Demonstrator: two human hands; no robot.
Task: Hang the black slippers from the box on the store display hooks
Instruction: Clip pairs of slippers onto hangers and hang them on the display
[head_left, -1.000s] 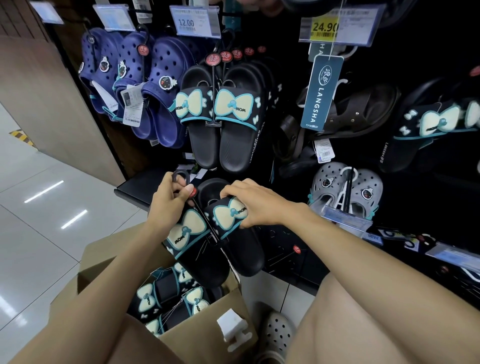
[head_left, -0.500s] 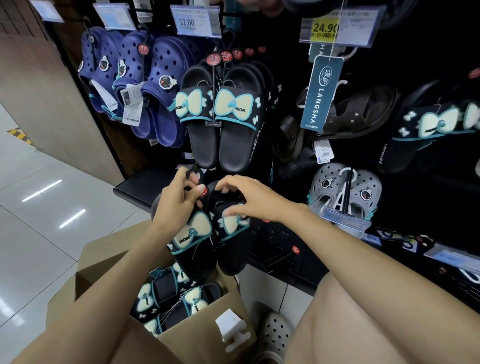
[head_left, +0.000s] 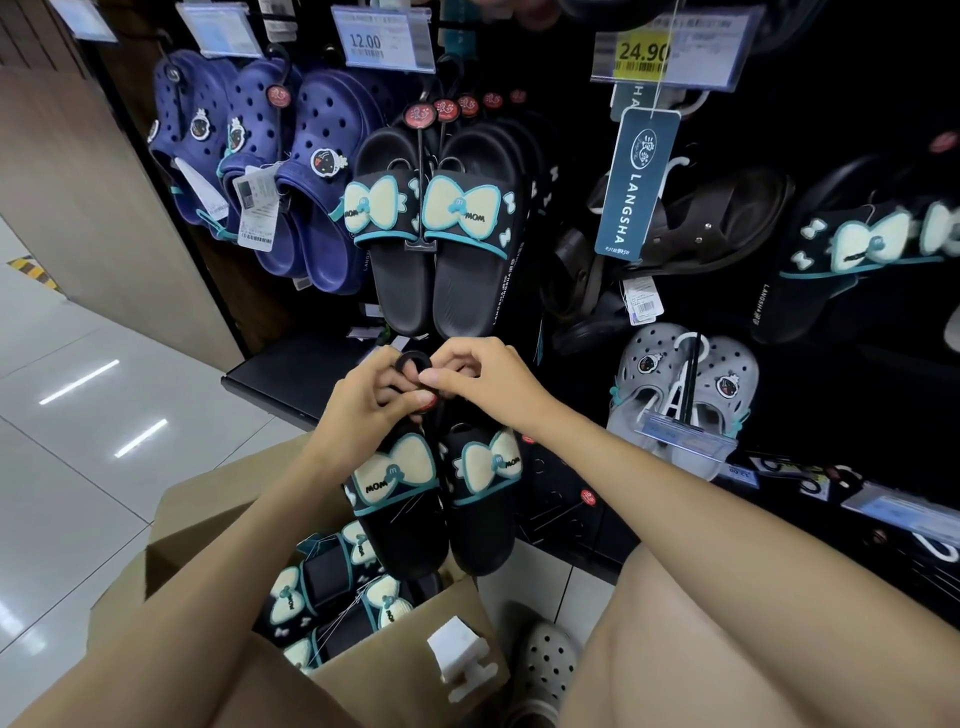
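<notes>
A pair of black slide slippers with cream bows edged in teal (head_left: 436, 488) hung above the open cardboard box (head_left: 395, 670), both hands pinching its black hanger ring (head_left: 413, 362): left hand (head_left: 363, 402), right hand (head_left: 480, 382). Glossy white floor tiles (head_left: 78, 415) lay beside the dark display wall (head_left: 831, 130).

Your view is sharp centrally, dim on the rack (head_left: 857, 93) (wide-angle bending at edges); ceiling lights glare off the floor (head_left: 78, 441)
</notes>
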